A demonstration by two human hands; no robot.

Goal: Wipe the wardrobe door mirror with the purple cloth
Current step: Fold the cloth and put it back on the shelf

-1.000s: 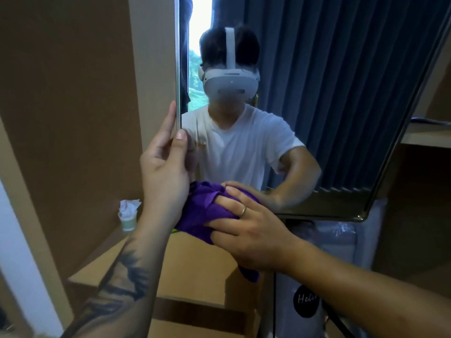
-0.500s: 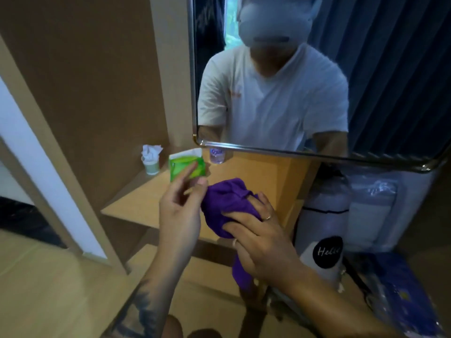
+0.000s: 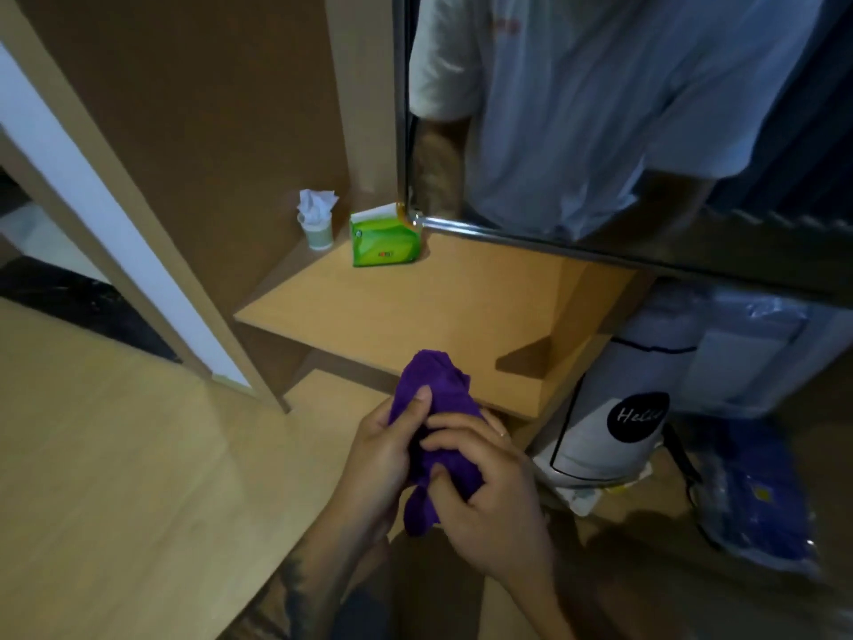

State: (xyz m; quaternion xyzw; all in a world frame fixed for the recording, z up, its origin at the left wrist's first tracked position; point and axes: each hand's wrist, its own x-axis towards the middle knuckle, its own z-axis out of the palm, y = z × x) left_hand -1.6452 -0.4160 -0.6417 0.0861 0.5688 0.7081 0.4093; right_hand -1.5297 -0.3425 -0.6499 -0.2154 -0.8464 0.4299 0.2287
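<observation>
The purple cloth (image 3: 438,399) is bunched between both hands, low in the view and well below the mirror. My left hand (image 3: 383,450) grips its left side, thumb pressed on top. My right hand (image 3: 489,491) curls round its right and lower part, a ring on one finger. The wardrobe door mirror (image 3: 623,108) fills the upper right; its metal bottom edge runs above the shelf. It reflects a person in a white T-shirt. Neither hand touches the mirror.
A wooden shelf (image 3: 461,307) juts out below the mirror. On it stand a green tissue pack (image 3: 385,244) and a small cup stuffed with tissue (image 3: 318,224). A white bag with a black "Hello" label (image 3: 614,422) and a blue plastic package (image 3: 757,496) lie at the right.
My left hand has left the mirror's edge and my right hand has taken the cloth off the glass. Both dropped below the shelf and now hold the cloth together. The view has tilted down.
</observation>
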